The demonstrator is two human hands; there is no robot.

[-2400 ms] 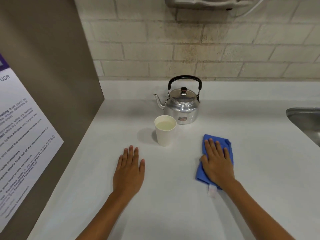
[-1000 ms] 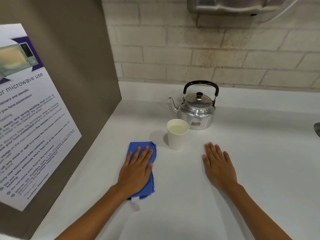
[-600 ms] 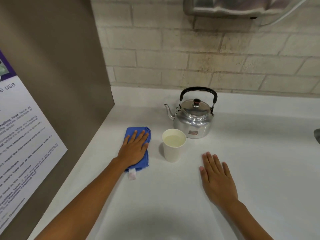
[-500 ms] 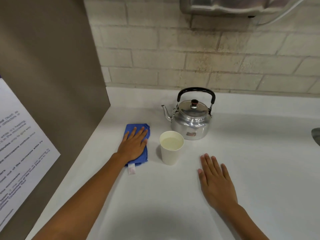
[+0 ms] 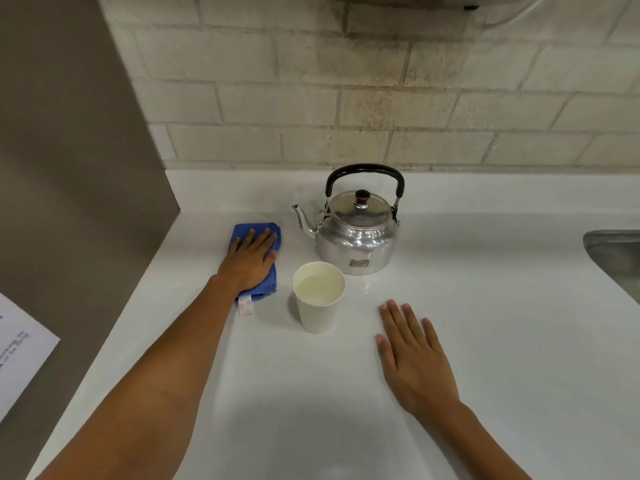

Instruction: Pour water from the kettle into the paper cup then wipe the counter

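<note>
A silver kettle (image 5: 356,237) with a black handle stands upright at the back of the white counter (image 5: 512,334), its spout pointing left. Just in front of it a white paper cup (image 5: 317,306) holds water. Left of both lies a folded blue cloth (image 5: 268,287) with a white tag toward me. My left hand (image 5: 249,263) presses flat on the cloth, fingers pointing to the wall. My right hand (image 5: 412,358) rests palm down on the bare counter to the right of the cup, fingers spread, holding nothing.
A tall brown panel (image 5: 69,168) walls off the counter's left side, with a printed notice (image 5: 17,351) stuck low on it. A brick wall runs along the back. The corner of a steel sink (image 5: 616,258) shows at the right edge.
The cloth passed from my right hand to my left. My left hand has since pushed it away from me along the left of the cup, toward the back wall. My right hand stays flat.
</note>
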